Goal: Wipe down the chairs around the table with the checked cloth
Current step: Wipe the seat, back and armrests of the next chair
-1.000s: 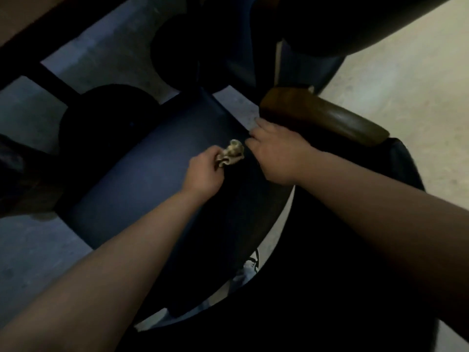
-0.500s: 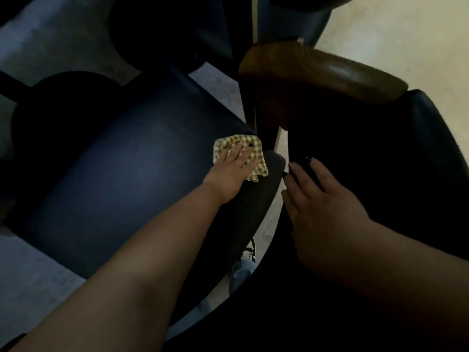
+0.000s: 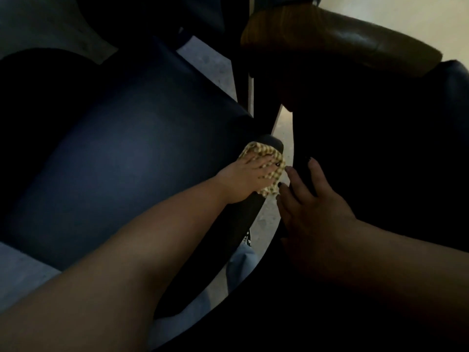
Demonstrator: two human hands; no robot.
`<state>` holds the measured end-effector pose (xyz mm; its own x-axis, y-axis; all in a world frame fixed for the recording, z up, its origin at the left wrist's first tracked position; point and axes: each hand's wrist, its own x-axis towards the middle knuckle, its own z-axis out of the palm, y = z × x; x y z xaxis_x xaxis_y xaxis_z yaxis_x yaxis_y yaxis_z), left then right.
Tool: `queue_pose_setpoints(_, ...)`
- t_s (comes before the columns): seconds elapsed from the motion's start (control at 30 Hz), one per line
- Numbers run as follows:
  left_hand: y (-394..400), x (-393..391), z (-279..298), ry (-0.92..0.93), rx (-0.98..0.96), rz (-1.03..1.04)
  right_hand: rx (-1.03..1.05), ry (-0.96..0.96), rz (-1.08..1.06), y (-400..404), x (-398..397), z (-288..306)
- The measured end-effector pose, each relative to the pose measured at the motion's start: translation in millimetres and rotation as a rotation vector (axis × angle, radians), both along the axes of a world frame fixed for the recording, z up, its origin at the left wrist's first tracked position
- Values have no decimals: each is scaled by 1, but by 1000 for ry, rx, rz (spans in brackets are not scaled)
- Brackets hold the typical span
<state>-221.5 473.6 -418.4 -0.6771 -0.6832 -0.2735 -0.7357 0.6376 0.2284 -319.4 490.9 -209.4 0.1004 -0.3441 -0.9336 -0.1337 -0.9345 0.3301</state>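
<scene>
Checked cloth under flat left hand on chair seat

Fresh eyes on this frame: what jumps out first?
The yellow checked cloth, the one bright thing in a dim shot, pressed flat under the left hand at the right edge of the dark blue chair seat. The right hand rests open just beside it on the neighbouring dark chair. Top right, a glossy wooden armrest catches the light.
</scene>
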Motion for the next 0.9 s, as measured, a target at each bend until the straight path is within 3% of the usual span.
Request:
queue_pose_setpoints(0.2,69,28,6,-79,100,-229,80,-18,-75,2,9,-8)
queue_pose_setpoints(0.37,129,43,12,-123,237,-294,91,-8,-86,2,9,-12)
queue_pose_setpoints(0.5,149,52,16,-149,301,-336,98,-18,-98,5,8,-17)
queue_pose_setpoints(0.7,162,82,29,-214,369,-575,197,-52,-169,11,15,-33)
queue_pose_setpoints(0.77,170,103,35,-243,361,-555,276,-64,-206,17,23,-40)
queue_pose_setpoints(0.9,170,178,54,-322,316,-191,383,-276,-38,33,42,-65)
